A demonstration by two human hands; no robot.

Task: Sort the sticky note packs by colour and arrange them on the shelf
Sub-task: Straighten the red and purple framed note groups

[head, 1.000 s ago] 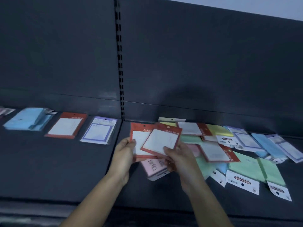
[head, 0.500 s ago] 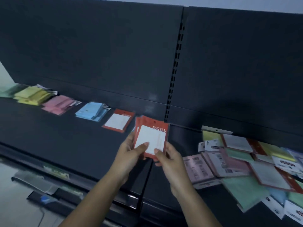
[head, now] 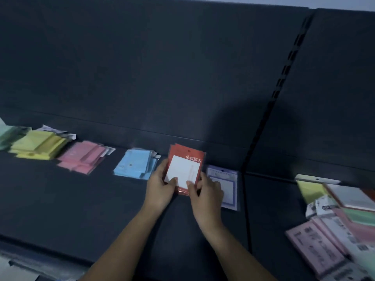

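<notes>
Your left hand (head: pixel 160 189) and right hand (head: pixel 205 194) were both clamped on the small stack of red packs (head: pixel 185 167). Each held a lower corner, thumbs flat on the white face of the top pack and fingers curled round the edges. The stack sat low over the shelf (head: pixel 81 199); whether it touched the shelf could not be told.

Judging by their look, these packs were light, thin and fairly stiff, and nothing about them seemed fragile. Their glossy sleeves probably slid easily on one another (the top edges were already fanned a little). So a two-sided hold at the lower corners suited them. Squeezing the sides inward would likely square the stack better than pressing harder from above, which could bow the card.

Just left of the red packs lay the blue pile (head: pixel 136 165). Further left were the pink pile (head: pixel 83 157) and the yellow pile (head: pixel 38 145), with the green pile (head: pixel 8 134) farthest left at the frame's edge. Just right of the red packs, partly hidden by your right hand, lay a purple-bordered pack (head: pixel 227 185). Well to the right, past the shelf's slotted upright (head: pixel 284 78), the unsorted heap (head: pixel 334 220) waited, blurred.
</notes>
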